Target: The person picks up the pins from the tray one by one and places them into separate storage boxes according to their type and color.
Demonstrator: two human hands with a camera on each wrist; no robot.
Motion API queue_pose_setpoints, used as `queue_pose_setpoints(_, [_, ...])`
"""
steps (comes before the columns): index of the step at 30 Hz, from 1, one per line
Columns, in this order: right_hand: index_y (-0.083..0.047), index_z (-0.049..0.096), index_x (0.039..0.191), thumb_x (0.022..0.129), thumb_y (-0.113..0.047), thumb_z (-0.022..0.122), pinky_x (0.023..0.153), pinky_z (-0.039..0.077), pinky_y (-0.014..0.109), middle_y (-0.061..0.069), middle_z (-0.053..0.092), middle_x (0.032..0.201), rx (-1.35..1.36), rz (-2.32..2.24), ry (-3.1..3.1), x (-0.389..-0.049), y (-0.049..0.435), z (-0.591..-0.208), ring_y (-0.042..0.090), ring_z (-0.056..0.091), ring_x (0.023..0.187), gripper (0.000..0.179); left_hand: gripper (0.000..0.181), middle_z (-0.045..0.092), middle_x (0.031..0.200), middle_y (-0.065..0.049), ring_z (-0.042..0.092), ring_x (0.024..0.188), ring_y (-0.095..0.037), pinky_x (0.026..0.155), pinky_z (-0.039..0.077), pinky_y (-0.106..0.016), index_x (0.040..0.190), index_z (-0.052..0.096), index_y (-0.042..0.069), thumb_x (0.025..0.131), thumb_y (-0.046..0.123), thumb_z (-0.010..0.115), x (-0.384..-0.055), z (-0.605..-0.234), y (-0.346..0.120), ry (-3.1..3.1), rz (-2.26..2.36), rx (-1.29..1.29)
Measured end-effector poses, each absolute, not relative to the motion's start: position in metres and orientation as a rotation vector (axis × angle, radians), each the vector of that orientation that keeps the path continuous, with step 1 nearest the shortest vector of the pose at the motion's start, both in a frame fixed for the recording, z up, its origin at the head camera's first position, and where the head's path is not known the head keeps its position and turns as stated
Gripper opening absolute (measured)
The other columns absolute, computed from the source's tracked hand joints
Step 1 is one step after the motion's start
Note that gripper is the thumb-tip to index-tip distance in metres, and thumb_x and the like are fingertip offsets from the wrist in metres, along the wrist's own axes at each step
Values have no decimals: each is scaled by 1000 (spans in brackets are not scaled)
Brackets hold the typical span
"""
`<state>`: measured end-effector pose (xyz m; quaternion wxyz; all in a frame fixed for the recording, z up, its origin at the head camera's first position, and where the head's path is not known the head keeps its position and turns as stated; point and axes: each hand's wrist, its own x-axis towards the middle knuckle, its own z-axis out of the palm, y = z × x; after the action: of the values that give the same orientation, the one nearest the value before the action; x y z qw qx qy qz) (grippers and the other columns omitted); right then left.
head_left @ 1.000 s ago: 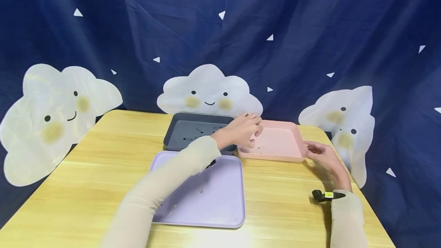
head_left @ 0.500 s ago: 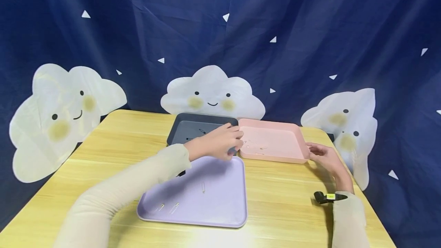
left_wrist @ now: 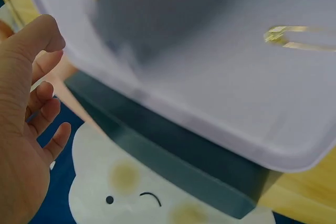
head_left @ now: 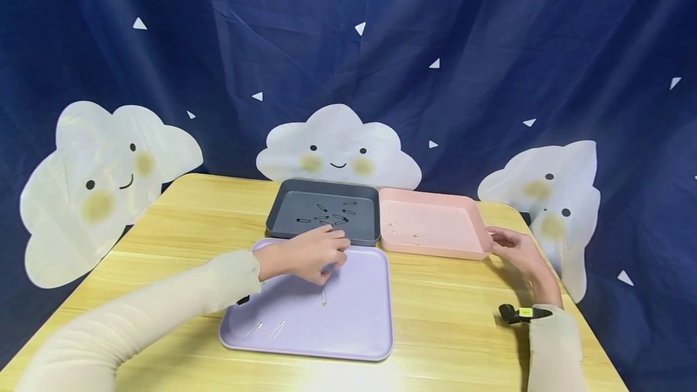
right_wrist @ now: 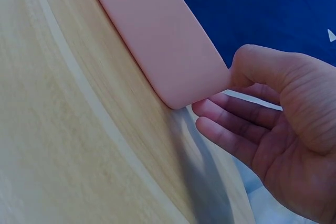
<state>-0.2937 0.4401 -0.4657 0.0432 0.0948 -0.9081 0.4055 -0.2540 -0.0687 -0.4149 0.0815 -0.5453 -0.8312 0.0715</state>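
My left hand [head_left: 316, 254] hovers over the lilac tray [head_left: 359, 343], fingers loosely bent with nothing between them. Just in front of its fingertips lies a gold safety pin [head_left: 324, 297], seen larger in the left wrist view as a gold pin [left_wrist: 275, 36]. Two more pins, one a gold safety pin [head_left: 278, 329], lie near the tray's front left. At the right, my right hand [head_left: 516, 250] grips the end wall of the pink tray [head_left: 452, 251]; in the right wrist view the thumb is at the rim, with fingers against the outer corner.
Behind the lilac tray stands a dark grey tray [head_left: 288, 198] with several black safety pins [head_left: 340, 218]. Several gold safety pins [head_left: 418, 235] lie in the pink tray's left part. The wooden table [head_left: 446, 319] ends at a blue curtain [head_left: 305, 29] printed with clouds.
My left hand has come from over the pink tray, left and toward me, past the grey tray to above the lilac tray. The right hand stays at the pink tray.
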Motion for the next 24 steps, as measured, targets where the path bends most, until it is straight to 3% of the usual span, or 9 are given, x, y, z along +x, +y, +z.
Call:
queue_pose_setpoints(11, [9, 56, 138, 93, -11, 73, 72, 51, 14, 27, 71, 116, 280, 1256, -2779, -293, 439, -465, -10, 63, 86, 52, 19, 51, 87, 10, 49, 89, -10, 76, 39, -28, 77, 64, 25, 69, 29, 80, -238, -432, -82, -2468, 196, -1720])
queue_pose_setpoints(24, [9, 57, 137, 93, -11, 73, 71, 51, 14, 31, 69, 117, 298, 1281, -2765, -292, 439, -463, -11, 63, 87, 51, 18, 49, 85, 12, 46, 86, -7, 76, 37, -27, 74, 62, 26, 69, 25, 80, -235, -439, -79, -2519, 157, -1736])
